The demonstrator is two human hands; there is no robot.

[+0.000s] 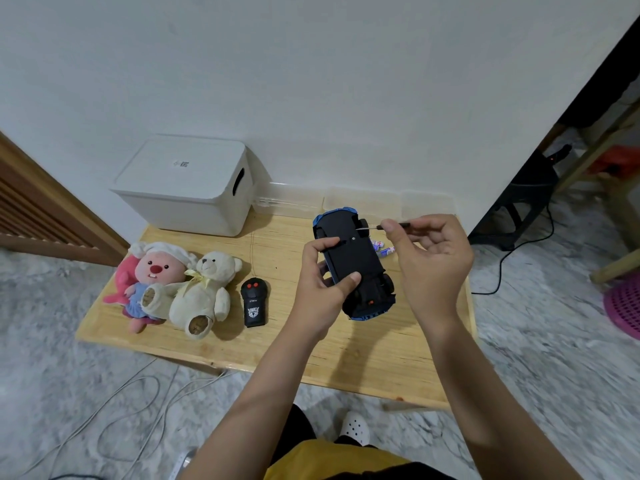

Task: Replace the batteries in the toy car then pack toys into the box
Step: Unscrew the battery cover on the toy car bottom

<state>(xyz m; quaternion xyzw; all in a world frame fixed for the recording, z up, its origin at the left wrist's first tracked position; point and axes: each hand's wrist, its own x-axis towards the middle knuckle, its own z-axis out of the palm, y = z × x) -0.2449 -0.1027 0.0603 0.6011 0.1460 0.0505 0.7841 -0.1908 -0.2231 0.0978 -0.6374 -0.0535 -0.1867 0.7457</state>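
My left hand [320, 275] grips a blue toy car [356, 258] held upside down above the wooden table [284, 344], its black underside facing me. My right hand [427, 254] pinches a small screwdriver [384, 226] whose tip points at a screw on the car's underside. Two batteries [382, 247] lie on the table just right of the car, partly hidden behind it. A white lidded storage box [187, 188] stands at the back left. A pink plush [152, 282], a cream teddy bear [204, 292] and a black remote control [255, 303] lie on the left half of the table.
Clear plastic containers [360, 199] line the wall behind the car. White cables [131, 400] trail over the floor at front left. A black cord [509, 258] and a pink basket [623, 306] are on the floor to the right. A wooden frame [41, 209] stands at left.
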